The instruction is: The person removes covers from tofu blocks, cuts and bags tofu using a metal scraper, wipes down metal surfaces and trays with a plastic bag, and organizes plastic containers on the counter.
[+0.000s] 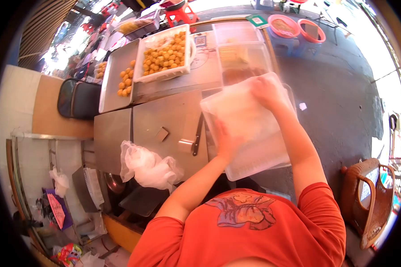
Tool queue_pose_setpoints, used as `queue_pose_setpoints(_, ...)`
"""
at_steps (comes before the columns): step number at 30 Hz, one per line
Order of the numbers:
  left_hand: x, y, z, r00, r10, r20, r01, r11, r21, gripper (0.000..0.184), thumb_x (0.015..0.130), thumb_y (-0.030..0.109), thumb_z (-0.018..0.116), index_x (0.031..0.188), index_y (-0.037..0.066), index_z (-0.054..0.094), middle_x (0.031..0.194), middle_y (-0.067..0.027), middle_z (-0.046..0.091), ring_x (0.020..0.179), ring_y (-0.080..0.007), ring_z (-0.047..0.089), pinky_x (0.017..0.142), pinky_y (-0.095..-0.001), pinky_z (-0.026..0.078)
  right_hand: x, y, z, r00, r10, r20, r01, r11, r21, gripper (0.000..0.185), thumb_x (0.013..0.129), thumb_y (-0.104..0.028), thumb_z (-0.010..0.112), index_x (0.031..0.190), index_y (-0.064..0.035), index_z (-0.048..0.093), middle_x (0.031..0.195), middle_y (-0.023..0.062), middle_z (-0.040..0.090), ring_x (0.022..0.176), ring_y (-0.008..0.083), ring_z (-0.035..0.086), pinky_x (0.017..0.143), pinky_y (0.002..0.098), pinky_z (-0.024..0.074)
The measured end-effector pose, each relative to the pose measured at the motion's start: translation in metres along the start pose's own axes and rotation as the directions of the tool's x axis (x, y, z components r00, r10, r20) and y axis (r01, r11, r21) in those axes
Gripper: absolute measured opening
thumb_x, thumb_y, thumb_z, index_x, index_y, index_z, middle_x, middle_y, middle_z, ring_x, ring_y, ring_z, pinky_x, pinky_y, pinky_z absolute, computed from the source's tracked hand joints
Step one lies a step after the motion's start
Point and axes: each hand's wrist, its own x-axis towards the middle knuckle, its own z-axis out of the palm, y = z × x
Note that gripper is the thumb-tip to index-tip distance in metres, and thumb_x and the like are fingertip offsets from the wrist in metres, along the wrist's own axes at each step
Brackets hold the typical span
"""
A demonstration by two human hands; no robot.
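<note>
We see both the left hand (227, 139) and right hand (266, 92) blurred against the pale plastic tray (247, 118), their fingers too smeared to count. Folds hide whatever the plastic bag (149, 167), lower left of centre, may contain. At upper centre, haze dulls the contents of the clear container (243, 60), and we cannot read the small print on the green card (257, 21). The top edge cuts off the red stool (181, 14). Glare washes out the upper left.

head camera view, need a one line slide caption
Left hand and right hand on a pale plastic container, near a knife and a white basket of golden balls.
</note>
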Motion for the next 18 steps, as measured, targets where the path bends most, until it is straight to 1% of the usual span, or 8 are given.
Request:
queue_pose_setpoints(1, 0.003, 0.008, 0.002, 0.994, -0.109, -0.006, 0.108, 0.99, -0.088, 0.091, 0.079, 0.035, 0.061, 0.135, -0.011, 0.007, 0.142, -0.0282, 0.008, 0.135, -0.0355, 0.008, 0.11, -0.0368, 0.01, 0.007, -0.032, -0.061, 0.967, 0.174, 0.188, -0.178, 0.984, 0.009, 0.037, 0.085, -0.039, 0.046, 0.108, -0.0118, 0.055, 0.128, 0.0107, 0.042, 0.111, 0.0317, 0.043, 0.093, 0.0443, 0.0324)
queue_pose_setpoints(5, 0.015, -0.006, 0.012, 0.956, -0.292, 0.038, 0.294, 0.935, -0.199, 0.094, 0.078, 0.034, 0.063, 0.135, -0.013, 0.004, 0.143, -0.0285, 0.005, 0.134, -0.0358, 0.01, 0.11, -0.0358, 0.012, 0.004, -0.016, -0.012, 0.995, 0.094, 0.028, -0.096, 0.994, 0.053, 0.037, 0.086, -0.041, 0.044, 0.105, -0.0113, 0.056, 0.131, 0.0097, 0.038, 0.111, 0.0318, 0.043, 0.093, 0.045, 0.0329)
queue_pose_setpoints(8, 0.018, -0.004, 0.004, 0.945, -0.319, 0.072, 0.326, 0.911, -0.252, 0.091, 0.078, 0.032, 0.062, 0.135, -0.012, 0.006, 0.142, -0.0282, 0.008, 0.134, -0.036, 0.011, 0.109, -0.036, 0.013, 0.005, -0.024, -0.027, 0.985, 0.128, 0.116, -0.132, 0.991, 0.034, 0.038, 0.087, -0.042, 0.043, 0.105, -0.011, 0.056, 0.133, 0.0093, 0.035, 0.113, 0.0318, 0.042, 0.094, 0.0462, 0.0314)
queue_pose_setpoints(10, 0.011, -0.001, 0.003, 0.978, -0.208, -0.016, 0.199, 0.953, -0.229, 0.086, 0.079, 0.029, 0.062, 0.135, -0.009, 0.009, 0.142, -0.0273, 0.011, 0.133, -0.0361, 0.012, 0.109, -0.0377, 0.014, 0.009, -0.031, -0.041, 0.948, 0.203, 0.244, -0.211, 0.977, 0.006, 0.038, 0.088, -0.042, 0.043, 0.106, -0.0107, 0.057, 0.132, 0.0097, 0.038, 0.116, 0.0316, 0.04, 0.098, 0.0477, 0.0282)
queue_pose_setpoints(13, -0.007, 0.022, -0.025, 0.99, 0.004, -0.14, -0.027, 0.987, -0.159, 0.076, 0.079, 0.026, 0.061, 0.135, -0.004, 0.018, 0.14, -0.0254, 0.018, 0.131, -0.0356, 0.017, 0.107, -0.0403, 0.017, 0.006, -0.035, -0.046, 0.965, 0.225, 0.134, -0.224, 0.974, -0.019, 0.037, 0.087, -0.04, 0.045, 0.106, -0.0109, 0.058, 0.128, 0.0102, 0.042, 0.116, 0.0311, 0.04, 0.099, 0.0505, 0.0261)
queue_pose_setpoints(14, -0.01, 0.028, -0.04, 0.981, 0.08, -0.178, -0.104, 0.986, -0.129, 0.073, 0.079, 0.024, 0.06, 0.135, -0.002, 0.021, 0.139, -0.0246, 0.02, 0.13, -0.0354, 0.02, 0.106, -0.0412, 0.019, 0.001, -0.051, -0.064, 0.958, 0.277, -0.076, -0.266, 0.956, 0.121, 0.03, 0.086, -0.033, 0.051, 0.104, -0.0103, 0.06, 0.12, 0.0117, 0.049, 0.113, 0.0306, 0.043, 0.097, 0.0467, 0.0304)
queue_pose_setpoints(17, -0.011, 0.009, -0.082, 0.959, 0.121, -0.258, -0.125, 0.992, 0.002, 0.063, 0.079, 0.022, 0.06, 0.13, 0.0, 0.031, 0.132, -0.0226, 0.028, 0.123, -0.034, 0.029, 0.103, -0.0421, 0.024, -0.018, -0.065, -0.086, 0.939, 0.245, -0.241, -0.12, 0.891, 0.439, 0.023, 0.085, -0.022, 0.055, 0.102, -0.0081, 0.06, 0.114, 0.0128, 0.052, 0.109, 0.0304, 0.046, 0.093, 0.0418, 0.0347)
queue_pose_setpoints(18, -0.011, -0.008, -0.092, 0.937, 0.068, -0.342, -0.06, 0.998, 0.034, 0.058, 0.079, 0.022, 0.06, 0.126, 0.0, 0.035, 0.128, -0.0204, 0.032, 0.119, -0.0319, 0.032, 0.1, -0.0414, 0.026, -0.028, -0.072, -0.088, 0.912, 0.219, -0.346, -0.037, 0.886, 0.462, 0.019, 0.084, -0.014, 0.056, 0.101, -0.0049, 0.059, 0.103, 0.0113, 0.057, 0.098, 0.0259, 0.053, 0.086, 0.0338, 0.04)
